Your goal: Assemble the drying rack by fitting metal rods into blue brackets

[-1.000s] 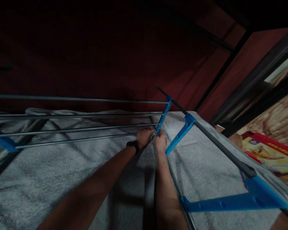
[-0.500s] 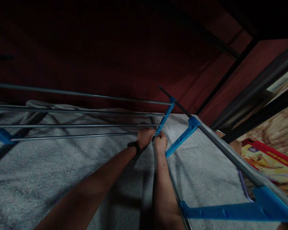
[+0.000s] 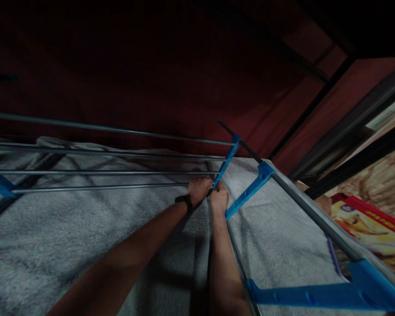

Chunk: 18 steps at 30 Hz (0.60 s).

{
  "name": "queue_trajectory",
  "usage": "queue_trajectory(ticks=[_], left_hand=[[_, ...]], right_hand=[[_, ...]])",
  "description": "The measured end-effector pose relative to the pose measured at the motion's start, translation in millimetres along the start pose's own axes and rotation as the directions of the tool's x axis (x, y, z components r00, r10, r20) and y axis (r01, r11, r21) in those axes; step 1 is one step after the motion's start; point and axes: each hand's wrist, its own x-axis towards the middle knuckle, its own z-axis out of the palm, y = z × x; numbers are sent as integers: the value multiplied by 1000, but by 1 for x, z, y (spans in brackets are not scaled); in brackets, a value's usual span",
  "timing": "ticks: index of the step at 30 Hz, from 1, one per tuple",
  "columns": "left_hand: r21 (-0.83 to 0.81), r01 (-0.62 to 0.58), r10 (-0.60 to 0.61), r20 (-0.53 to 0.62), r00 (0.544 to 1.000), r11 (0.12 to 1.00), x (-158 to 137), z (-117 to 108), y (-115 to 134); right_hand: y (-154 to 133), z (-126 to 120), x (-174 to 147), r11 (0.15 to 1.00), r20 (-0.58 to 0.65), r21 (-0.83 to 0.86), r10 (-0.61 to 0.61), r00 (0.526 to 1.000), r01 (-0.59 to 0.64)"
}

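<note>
My left hand (image 3: 198, 189), with a dark band on its wrist, is closed around the right end of the nearest metal rod (image 3: 112, 188). Close beside it, my right hand (image 3: 220, 200) grips the lower end of a slim blue plastic bracket (image 3: 227, 160). Their fingers almost meet, and the joint between rod and bracket is hidden by them. Further rods run left from this bracket, which sits on a dark tube. To the right of my right hand is a second blue bracket (image 3: 250, 192) on a thick grey tube (image 3: 311, 210).
A large blue bracket (image 3: 303, 295) crosses the lower right. At far left, another blue piece (image 3: 0, 185) joins the rods. Beneath lies a grey fleecy blanket (image 3: 125, 245). A dark red cloth wall (image 3: 145, 87) rises behind. A red and yellow box (image 3: 368, 224) stands at right.
Both hands stay at the bracket's lower end. My right hand has shifted very slightly left and down; the rods and brackets are almost unmoved.
</note>
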Motion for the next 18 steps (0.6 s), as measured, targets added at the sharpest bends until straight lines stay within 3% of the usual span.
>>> queue_trajectory(ticks=[10,18], left_hand=[[16,16,-16,21,1000,1000,0,1,3],[1,-78,78,42,996,997,-11,-17,3]], right_hand=[[-3,8,-4,993,-36,-105,42,998,-45],[-7,22,-7,996,-106,12,87,991,-86]])
